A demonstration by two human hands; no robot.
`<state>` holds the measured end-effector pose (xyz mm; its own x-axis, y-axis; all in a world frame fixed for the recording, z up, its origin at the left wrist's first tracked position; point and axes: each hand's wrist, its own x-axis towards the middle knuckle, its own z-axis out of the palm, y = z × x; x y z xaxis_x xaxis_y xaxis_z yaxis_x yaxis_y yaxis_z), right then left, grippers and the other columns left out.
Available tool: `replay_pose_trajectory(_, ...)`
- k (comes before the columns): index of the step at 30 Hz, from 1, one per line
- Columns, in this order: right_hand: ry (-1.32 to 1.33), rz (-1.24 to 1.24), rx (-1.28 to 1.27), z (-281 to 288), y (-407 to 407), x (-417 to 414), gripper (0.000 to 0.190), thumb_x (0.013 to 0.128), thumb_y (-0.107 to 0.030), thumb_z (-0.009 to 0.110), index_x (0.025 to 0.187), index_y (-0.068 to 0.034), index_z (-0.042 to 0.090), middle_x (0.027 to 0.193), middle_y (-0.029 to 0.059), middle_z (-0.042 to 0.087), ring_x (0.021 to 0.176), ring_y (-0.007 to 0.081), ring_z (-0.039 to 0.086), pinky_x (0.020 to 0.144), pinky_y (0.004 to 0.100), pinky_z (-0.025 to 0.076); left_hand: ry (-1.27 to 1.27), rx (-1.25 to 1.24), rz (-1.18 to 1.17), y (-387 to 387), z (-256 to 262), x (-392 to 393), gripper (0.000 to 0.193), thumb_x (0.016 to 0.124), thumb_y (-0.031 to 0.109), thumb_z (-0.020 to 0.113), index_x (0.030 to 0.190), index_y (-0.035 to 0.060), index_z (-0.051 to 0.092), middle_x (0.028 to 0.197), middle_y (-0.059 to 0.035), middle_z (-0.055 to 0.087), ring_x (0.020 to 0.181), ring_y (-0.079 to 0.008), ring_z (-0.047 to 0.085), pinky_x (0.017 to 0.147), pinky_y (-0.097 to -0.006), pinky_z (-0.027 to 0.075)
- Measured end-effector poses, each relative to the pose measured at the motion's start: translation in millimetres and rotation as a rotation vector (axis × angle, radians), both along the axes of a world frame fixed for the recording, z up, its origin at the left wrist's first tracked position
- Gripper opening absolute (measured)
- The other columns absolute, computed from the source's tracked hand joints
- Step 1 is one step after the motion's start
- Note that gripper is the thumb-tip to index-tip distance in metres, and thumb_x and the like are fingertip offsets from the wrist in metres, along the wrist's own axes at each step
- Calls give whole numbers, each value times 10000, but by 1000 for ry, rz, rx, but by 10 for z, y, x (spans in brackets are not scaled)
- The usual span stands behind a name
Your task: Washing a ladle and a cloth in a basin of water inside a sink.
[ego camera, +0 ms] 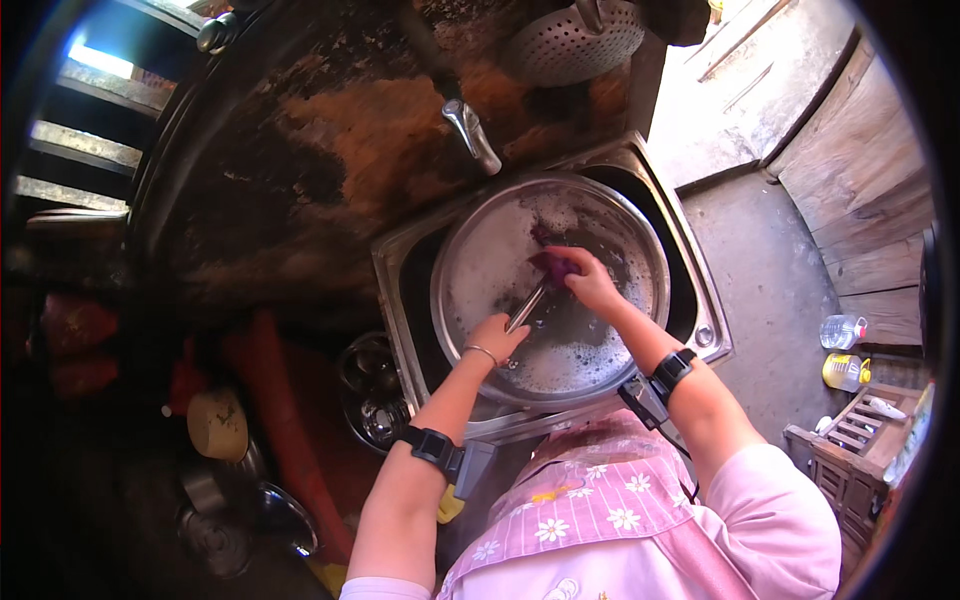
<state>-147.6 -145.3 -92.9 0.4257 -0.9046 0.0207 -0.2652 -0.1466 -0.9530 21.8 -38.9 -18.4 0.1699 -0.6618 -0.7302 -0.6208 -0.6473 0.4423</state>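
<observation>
A wide round metal basin (661, 300) sits in a stainless steel sink (712, 300), holding soapy water with foam on it. Over the basin's near left part, my left hand (497, 339) grips a slim metal utensil (529, 306), its shaft slanting up toward the right. Its far end meets a dark purple cloth (559, 268), which my right hand (590, 277) pinches and presses there. Whether the utensil ends in a blade or a bowl is hidden by the cloth.
A chrome faucet (472, 135) projects from the stained wall behind the sink. Above it hangs a perforated metal strainer (577, 45). Metal bowls (375, 390) stand left of the sink. Plastic bottles (842, 331) and a wooden rack (855, 442) are on the right.
</observation>
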Motion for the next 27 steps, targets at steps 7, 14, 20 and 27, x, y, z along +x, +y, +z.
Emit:
replay_pose_trajectory(7,31,-144,-38,221,-137,-317,446,636,-44,503,1067,-123,587,1108,140,520,1036,268,499,909,320,387,-275,-281,-170,478,121,98,312,781,359,519,878,64,554,786,-183,602,767,-379,570,680,-435,459)
replay_pose_trajectory(14,191,235,-51,-265,-85,-78,388,722,-150,562,1108,-179,573,1201,155,460,1106,311,441,960,374,336,-529,-210,-306,983,473,295,219,753,306,539,781,89,521,697,-170,600,667,-357,587,597,-461,469)
replay_pose_trajectory(20,538,-12,42,-708,-79,-158,417,659,-197,599,1073,-157,571,1002,124,581,897,301,570,772,369,461,-601,-238,-198,1328,440,316,223,735,294,577,765,85,507,662,-155,593,650,-349,587,582,-453,470)
replay_pose_trajectory(27,-311,119,196,286,355,133,389,697,-123,600,1084,-92,570,1015,106,591,913,199,570,814,296,438,-600,-279,-128,1315,341,262,201,738,272,568,727,77,518,645,-163,577,632,-366,569,568,-460,454)
